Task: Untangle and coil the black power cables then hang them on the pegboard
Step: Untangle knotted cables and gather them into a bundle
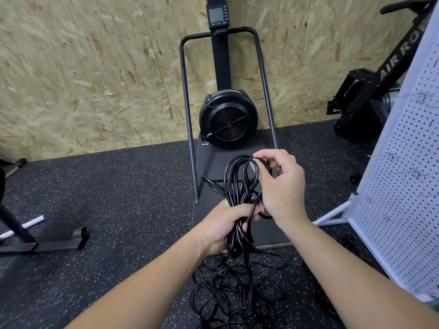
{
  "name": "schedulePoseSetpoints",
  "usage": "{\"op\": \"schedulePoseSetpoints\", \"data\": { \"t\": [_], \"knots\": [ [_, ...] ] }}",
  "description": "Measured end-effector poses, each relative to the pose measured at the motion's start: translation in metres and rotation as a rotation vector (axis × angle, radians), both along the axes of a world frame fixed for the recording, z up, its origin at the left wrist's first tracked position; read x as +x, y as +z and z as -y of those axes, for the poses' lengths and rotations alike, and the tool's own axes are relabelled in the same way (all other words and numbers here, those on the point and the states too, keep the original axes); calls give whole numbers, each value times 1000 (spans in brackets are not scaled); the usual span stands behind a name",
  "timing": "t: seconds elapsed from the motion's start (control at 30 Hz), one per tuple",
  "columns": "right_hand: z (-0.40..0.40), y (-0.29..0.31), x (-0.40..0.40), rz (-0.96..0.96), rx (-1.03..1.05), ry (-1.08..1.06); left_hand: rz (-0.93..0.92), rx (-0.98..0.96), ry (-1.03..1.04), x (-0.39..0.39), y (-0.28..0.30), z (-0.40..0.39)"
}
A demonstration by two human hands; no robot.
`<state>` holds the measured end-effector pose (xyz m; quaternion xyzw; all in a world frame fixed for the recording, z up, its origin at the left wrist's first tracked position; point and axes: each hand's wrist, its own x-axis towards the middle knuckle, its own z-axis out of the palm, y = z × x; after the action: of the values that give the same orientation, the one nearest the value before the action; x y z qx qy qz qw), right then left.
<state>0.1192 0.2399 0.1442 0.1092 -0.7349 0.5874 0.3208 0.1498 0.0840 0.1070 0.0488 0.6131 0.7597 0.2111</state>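
Left hand (222,224) grips the bundle of cable loops (240,186) at its lower waist, fingers wrapped right round. Right hand (280,184) sits just right of the loops and pinches the top strand between thumb and forefinger; whether its palm hides a plug, can't tell.

Key relation: the loops' long axis runs up-and-away from the left fist toward the fan machine (228,118), and the pegboard (403,186) stands to the right of the loops, so the right hand is the nearer one for hanging. Judgement: not ready to hang. The loose tail drops from the left fist into the tangle on the floor (235,293), directly below the hands, so more cable has to be pulled up and laid onto the loops first.

Hard to read:
- how many cables make up the tangle; strands overlap, black on dark mat
- hooks on the pegboard are thin, position unclear
- pegboard's right part cut off by frame edge
- another dark cable near the pegboard foot, barely visible
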Motion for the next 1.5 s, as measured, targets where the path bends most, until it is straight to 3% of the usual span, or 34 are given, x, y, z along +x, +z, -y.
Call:
{"op": "schedulePoseSetpoints", "data": {
  "t": [0.1,0.2,0.33,0.53,0.6,0.77,0.87,0.97,1.07,1.17,1.37,1.5],
  "knots": [
    [-1,-4,0,75,3,-23,-61,-68,110,-6,-1,5],
    [-3,-9,0,337,-70,-15,-90,-88,237,-12,3,14],
    [11,-16,9,752,0,338,-178,-186,383,-22,3,25],
    [15,-23,11,545,218,373,-167,-253,358,-26,2,30],
    [11,-23,5,516,191,338,-148,-248,414,-28,1,33],
    [-12,-37,-16,512,7,112,-40,33,534,-43,10,54],
    [-19,-48,-21,572,188,91,-7,141,567,-45,12,61],
    [-16,-54,-18,624,405,200,-34,238,604,-46,13,60],
    [-12,-51,-9,612,635,373,-81,148,627,-48,14,66],
    [-9,-46,-4,541,696,502,-98,-14,640,-51,15,80],
    [-21,-36,-9,414,849,329,-159,-304,546,-45,12,89],
    [-46,-24,-19,375,741,239,-246,-499,298,-39,13,108]
  ]
}}
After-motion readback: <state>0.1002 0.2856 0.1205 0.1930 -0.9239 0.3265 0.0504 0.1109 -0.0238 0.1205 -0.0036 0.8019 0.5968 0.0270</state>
